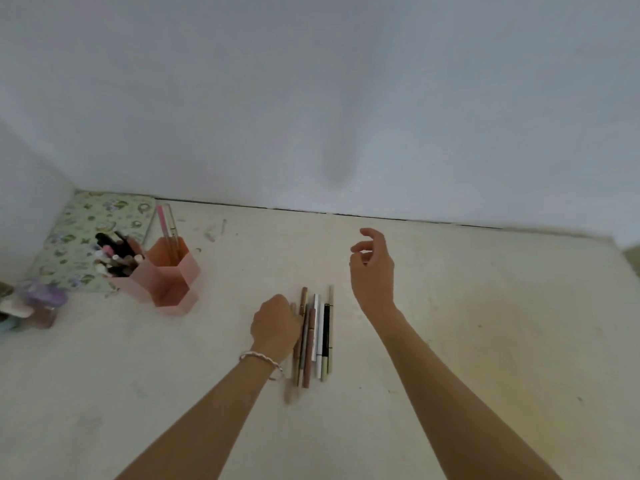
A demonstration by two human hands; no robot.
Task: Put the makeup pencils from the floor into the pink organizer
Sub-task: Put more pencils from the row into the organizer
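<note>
Several makeup pencils (pixel 317 336) lie side by side in a row on the pale floor, in the middle of the view. My left hand (pixel 275 327) rests on the left edge of that row, fingers curled down over the nearest pencils; whether it grips one is hidden by the hand. My right hand (pixel 372 268) hovers above and to the right of the row, fingers loosely apart, holding nothing. The pink organizer (pixel 166 275), made of hexagonal cups, stands to the left. One cup holds several pencils, another holds two tall ones, and the front cup looks empty.
A green floral notebook (pixel 86 230) lies behind the organizer in the corner. Small bottles and jars (pixel 31 306) cluster at the far left edge. The white wall meets the floor just beyond the hands.
</note>
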